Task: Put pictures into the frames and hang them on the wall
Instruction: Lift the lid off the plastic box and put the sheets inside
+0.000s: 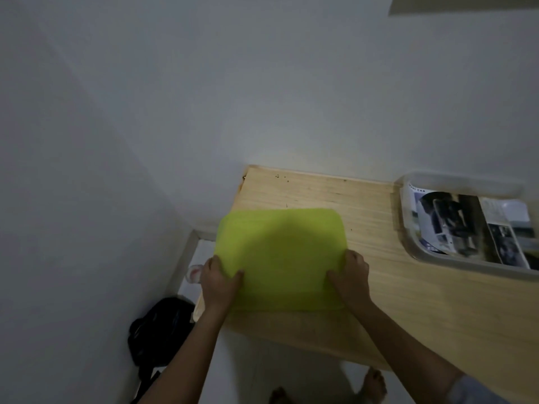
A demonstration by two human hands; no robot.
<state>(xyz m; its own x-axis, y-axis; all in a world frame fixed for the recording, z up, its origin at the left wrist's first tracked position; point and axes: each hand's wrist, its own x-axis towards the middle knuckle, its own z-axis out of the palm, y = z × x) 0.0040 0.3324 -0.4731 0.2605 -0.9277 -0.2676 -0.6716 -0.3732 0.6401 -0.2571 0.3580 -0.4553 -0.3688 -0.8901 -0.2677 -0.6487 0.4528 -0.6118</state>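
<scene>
Head view, the only feed I have: both hands are clamped on a lime-green panel (pixel 281 258), a flat, smooth, matte sheet with rounded corners that lies over the near left part of a pale wooden table (pixel 320 193). The left hand (pixel 220 282) grips the panel's near left corner with the thumb pressed on top. The right hand (pixel 351 279) grips the near right corner the same way, its fingers curled at the edge. I cannot tell whether the panel is flat on the wood or slightly raised.

The pictures (pixel 449 225), glossy prints with dark vehicle-like shapes, lie overlapping inside a clear plastic tray (pixel 466 265) with a thick rounded rim, at the far right of the table and well apart from the hands. The grain of the tabletop runs lengthwise, and a few dark specks sit near its far edge.

A plain white wall (pixel 262 83) meets the table's far side. A crumpled, shiny black bag (pixel 160 330) sits on the floor to the left, with a small clear object (pixel 194 274) just beside the left hand, too blurred to identify. Bare feet (pixel 374 383) show at the bottom
</scene>
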